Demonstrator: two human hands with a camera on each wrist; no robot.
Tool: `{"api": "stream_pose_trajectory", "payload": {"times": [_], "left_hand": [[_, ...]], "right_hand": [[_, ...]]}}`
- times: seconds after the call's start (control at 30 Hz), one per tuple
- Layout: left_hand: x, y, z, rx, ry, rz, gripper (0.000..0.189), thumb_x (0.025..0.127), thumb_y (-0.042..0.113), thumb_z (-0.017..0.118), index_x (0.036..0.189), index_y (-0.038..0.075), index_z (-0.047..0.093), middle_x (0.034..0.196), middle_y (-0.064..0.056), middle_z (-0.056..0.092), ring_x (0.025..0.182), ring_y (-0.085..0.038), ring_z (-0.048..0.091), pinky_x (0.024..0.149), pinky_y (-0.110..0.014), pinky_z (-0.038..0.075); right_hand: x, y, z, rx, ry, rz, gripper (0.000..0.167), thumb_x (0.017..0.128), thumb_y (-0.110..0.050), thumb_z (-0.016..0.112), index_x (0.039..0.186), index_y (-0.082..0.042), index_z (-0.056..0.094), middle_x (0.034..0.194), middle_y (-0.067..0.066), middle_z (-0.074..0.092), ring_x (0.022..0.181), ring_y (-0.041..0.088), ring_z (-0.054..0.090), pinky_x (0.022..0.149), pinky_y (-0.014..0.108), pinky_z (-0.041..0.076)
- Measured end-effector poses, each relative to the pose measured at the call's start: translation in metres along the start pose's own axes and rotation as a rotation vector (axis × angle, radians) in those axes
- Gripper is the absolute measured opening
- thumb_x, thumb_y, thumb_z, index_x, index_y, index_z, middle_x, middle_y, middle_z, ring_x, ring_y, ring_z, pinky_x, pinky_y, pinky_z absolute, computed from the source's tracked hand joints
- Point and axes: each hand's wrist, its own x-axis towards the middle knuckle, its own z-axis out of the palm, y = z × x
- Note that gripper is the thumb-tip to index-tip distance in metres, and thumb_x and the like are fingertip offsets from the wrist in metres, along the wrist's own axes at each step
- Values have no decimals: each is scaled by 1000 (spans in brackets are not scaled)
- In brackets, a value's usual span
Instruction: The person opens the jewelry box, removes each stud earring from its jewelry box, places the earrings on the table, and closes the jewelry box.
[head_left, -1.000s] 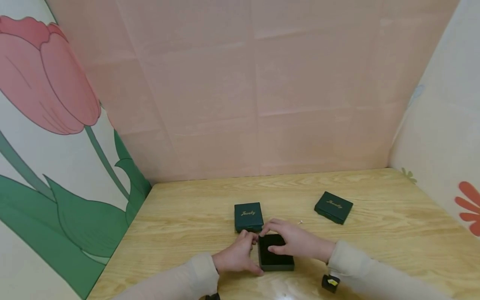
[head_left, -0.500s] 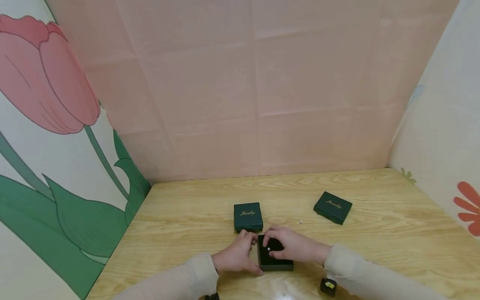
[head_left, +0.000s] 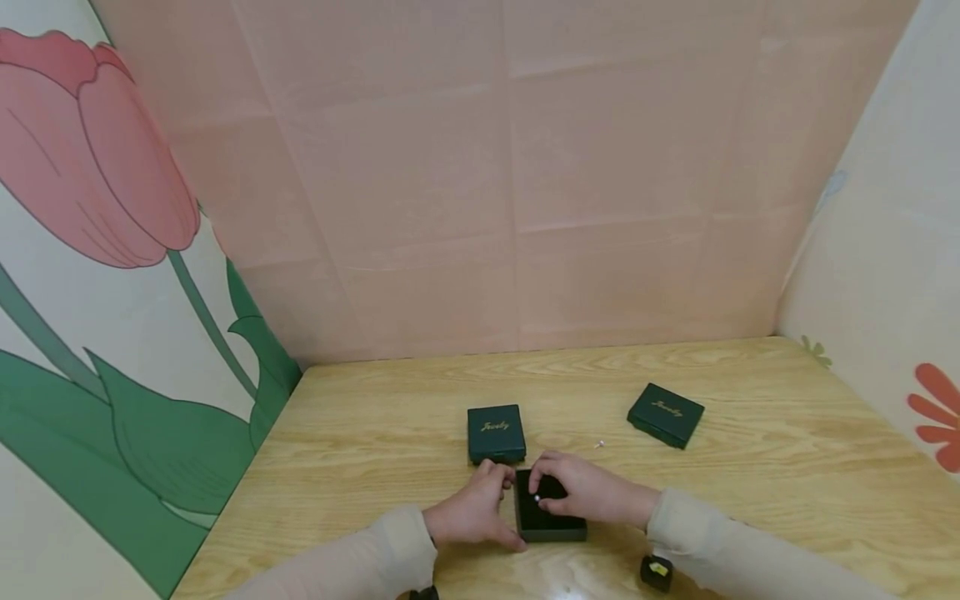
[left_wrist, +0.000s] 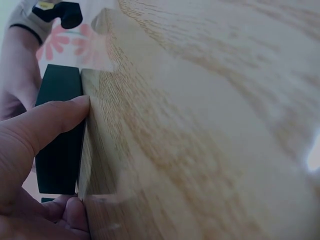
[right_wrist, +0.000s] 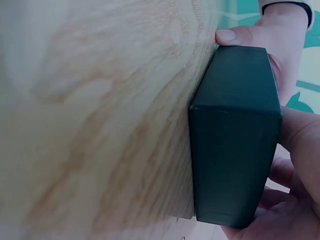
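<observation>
An open dark green jewelry box base (head_left: 551,533), with a black lining, sits on the table near its front. My left hand (head_left: 474,508) grips its left side, thumb at the front corner and fingers at the back one. In the left wrist view the thumb crosses the box's green side (left_wrist: 60,160). My right hand (head_left: 588,492) reaches over the box from the right, finger and thumb bent down into it around a tiny shiny stud earring (head_left: 537,498). The right wrist view shows the box's outer wall (right_wrist: 235,160), which hides the fingertips.
A closed green box (head_left: 497,433) lettered in gold lies just behind the base. Another similar box (head_left: 666,415) lies angled at the back right. A small shiny stud (head_left: 599,444) rests on the wooden table (head_left: 375,433) between them. A pink backdrop (head_left: 405,208) closes off the back.
My right hand has lowered into the box, its finger and thumb drawing closer together, and the tiny shiny stud between them has come into sight. My left hand stays where it was.
</observation>
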Motion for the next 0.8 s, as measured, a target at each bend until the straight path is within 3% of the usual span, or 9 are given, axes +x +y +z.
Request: {"api": "stream_pose_trajectory", "payload": {"times": [0.5,0.8], "left_hand": [[2,-4,1,1,-5,-11,73,65,23,89,124,5,49,108,-2,41,96,-11,46,84,-23,45],[3,-4,-1,-20,-25,-11,74,67,23,89,126,5,48,109,-2,40,96,-11,45,84,-24,45]], "right_hand": [[2,-2,4,-50,31,-18,13,84,-13,72,86,-20,61,97,-9,56,88,3,53,81,27,49],[1,-4,2,-27,-4,29,14,85,-13,70,87,-21,60,99,-9,55,87,5,51,79,25,47]]}}
